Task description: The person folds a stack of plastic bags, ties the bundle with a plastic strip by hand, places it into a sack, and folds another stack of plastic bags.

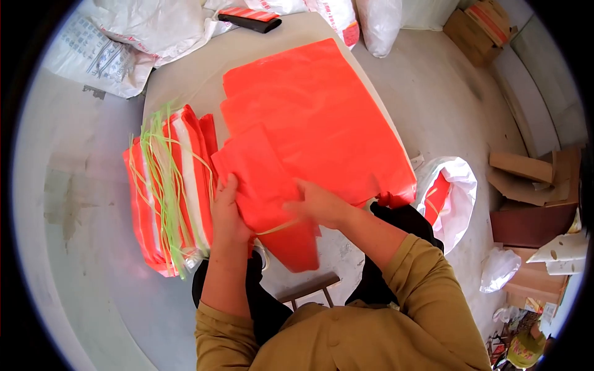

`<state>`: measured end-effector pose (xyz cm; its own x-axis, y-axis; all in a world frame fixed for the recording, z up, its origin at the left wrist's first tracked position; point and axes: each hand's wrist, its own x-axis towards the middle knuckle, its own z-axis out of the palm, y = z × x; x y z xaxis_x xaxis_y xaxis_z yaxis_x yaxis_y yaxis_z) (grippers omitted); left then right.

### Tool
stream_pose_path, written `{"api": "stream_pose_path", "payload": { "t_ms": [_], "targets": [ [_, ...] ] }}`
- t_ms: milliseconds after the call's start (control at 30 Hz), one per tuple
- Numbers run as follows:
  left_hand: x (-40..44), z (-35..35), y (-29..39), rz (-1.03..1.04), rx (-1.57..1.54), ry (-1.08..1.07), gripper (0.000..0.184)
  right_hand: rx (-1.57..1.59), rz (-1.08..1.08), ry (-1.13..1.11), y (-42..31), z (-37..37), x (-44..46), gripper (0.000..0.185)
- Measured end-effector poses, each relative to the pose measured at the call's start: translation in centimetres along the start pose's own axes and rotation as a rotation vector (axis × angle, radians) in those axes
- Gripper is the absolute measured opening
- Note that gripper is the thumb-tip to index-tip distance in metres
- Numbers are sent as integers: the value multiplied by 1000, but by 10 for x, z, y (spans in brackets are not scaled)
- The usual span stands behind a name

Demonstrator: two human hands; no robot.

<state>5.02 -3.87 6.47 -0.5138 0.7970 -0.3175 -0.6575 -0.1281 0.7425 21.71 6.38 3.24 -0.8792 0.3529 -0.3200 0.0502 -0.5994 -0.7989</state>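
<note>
A folded red plastic bundle (263,179) lies at the near edge of the table, with a thin yellowish tie across its lower part. My left hand (229,213) grips its left side, thumb on top and the other fingers hidden beneath. On the bundle's right side rests my right hand (318,203), slightly blurred, its fingers spread. Behind it a wide stack of flat red sheets (303,105) covers much of the table. To the left, green and yellow ties (162,185) are draped over a pile of red and white striped bags (197,148).
White sacks (148,28) line the table's far left edge, beside a black and red roll (250,20). On the floor at the right stand an open white bag (461,191) with red material inside and cardboard boxes (526,176). A dark frame (309,290) is between the legs.
</note>
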Motion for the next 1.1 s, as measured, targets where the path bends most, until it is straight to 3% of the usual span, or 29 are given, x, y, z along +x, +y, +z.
{"api": "stream_pose_path", "payload": {
  "t_ms": [67,167,233,300,333,367,433,467,533,633,667,733,800,933,1000,1100],
  "targets": [
    [9,-14,-1,16,-146,-31,51,-65,-56,-120,1,-4,-14,56],
    [19,-24,3,40,-289,-40,49,-272,103,-238,-2,-13,-29,63],
    [27,-28,4,45,-306,-31,51,-187,119,-279,12,-17,-32,62],
    [27,-24,6,-12,-339,-128,52,-253,73,-197,24,-17,-37,61],
    [24,-13,8,28,-278,-60,53,-359,27,-108,28,-14,-38,60],
    [16,-9,13,-3,-339,-195,56,-464,-18,-20,29,-17,-46,58],
    [23,-60,7,0,-376,-622,90,-598,-82,26,-12,-10,-86,57],
    [17,-41,11,26,-322,-887,101,-666,-114,40,-35,-5,-104,56],
    [1,4,12,110,-218,-1081,98,-947,-251,200,-63,-12,-155,52],
    [34,-36,-6,-77,-69,-1054,88,-996,-631,378,-73,-58,-230,48],
    [34,-36,-15,-70,-24,-926,83,-1031,-734,471,-76,-73,-255,47],
    [32,-34,-31,-52,68,-665,72,-634,-598,560,-61,-117,-298,48],
    [47,-46,-46,-166,45,-500,61,-269,-662,695,-29,-161,-318,51],
    [64,-71,-60,-194,87,-261,47,455,-509,906,121,-289,-316,58],
    [57,-64,-57,-202,123,-245,45,455,-317,1113,234,-338,-307,60],
    [54,-61,-55,-204,147,-228,45,648,-194,1292,274,-336,-299,58]
  ]
}}
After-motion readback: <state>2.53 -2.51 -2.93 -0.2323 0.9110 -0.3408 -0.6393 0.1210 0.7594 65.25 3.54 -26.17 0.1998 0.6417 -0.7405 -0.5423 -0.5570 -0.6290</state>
